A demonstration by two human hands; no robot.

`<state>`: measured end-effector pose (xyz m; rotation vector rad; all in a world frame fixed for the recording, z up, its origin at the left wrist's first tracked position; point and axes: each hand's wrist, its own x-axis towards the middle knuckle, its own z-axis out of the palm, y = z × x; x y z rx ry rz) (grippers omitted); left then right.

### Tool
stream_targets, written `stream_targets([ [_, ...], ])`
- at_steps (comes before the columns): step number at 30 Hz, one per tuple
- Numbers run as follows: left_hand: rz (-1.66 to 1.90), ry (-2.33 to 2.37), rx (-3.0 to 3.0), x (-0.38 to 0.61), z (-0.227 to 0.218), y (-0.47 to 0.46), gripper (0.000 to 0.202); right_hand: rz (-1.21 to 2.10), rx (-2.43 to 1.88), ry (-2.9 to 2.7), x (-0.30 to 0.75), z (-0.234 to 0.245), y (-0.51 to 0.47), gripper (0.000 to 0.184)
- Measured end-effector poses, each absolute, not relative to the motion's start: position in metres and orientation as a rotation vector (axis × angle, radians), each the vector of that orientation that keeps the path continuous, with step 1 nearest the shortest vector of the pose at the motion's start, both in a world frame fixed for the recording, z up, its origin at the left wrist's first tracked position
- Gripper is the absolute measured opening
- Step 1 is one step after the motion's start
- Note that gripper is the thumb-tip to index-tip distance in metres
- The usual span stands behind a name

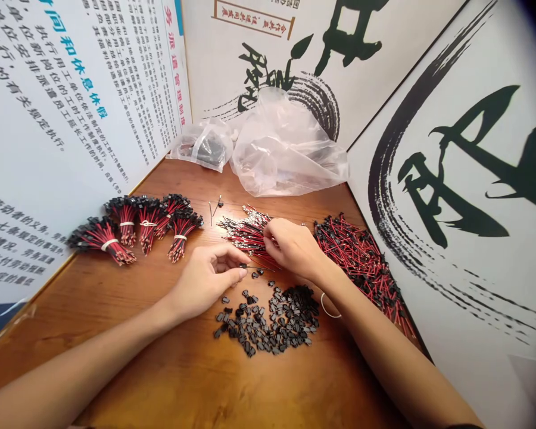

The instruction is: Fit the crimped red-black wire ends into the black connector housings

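Pinching wires (245, 234) | right hand (293, 247) grip clamped | left hand (208, 280) grip together | five wire bundles (147, 225)

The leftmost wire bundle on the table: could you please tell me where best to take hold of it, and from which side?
Grip the bundle at its white tie, from above on the near side: the tie gathers the red and black wires, while the connectors and wire ends splay beyond it.

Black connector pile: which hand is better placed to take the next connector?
Probably the left hand: its fingertips are just above the black connectors, while the right hand is busy on the red-and-black wires.
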<state>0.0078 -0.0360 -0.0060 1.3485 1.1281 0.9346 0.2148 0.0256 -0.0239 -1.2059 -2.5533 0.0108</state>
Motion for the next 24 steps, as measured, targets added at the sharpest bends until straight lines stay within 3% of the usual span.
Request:
stream_targets([
  [7,0.898,1.136,1.334,0.007,-0.007,-0.035,0.014,0.311,-1.092,-2.417,0.218,-0.031,0.031,0.011],
  [11,0.907,1.138,1.295,0.007,-0.007,-0.034,0.015,0.444,-0.996,-2.320,0.216,-0.012,0.022,0.017],
  [15,0.934,1.122,1.308,0.007,-0.007,-0.034,0.014,0.652,-0.932,-2.265,0.211,0.015,0.004,0.012],
  [24,0.947,1.081,1.286,0.008,-0.006,-0.036,0.016,0.639,-0.959,-2.393,0.203,0.019,-0.013,0.011],
])
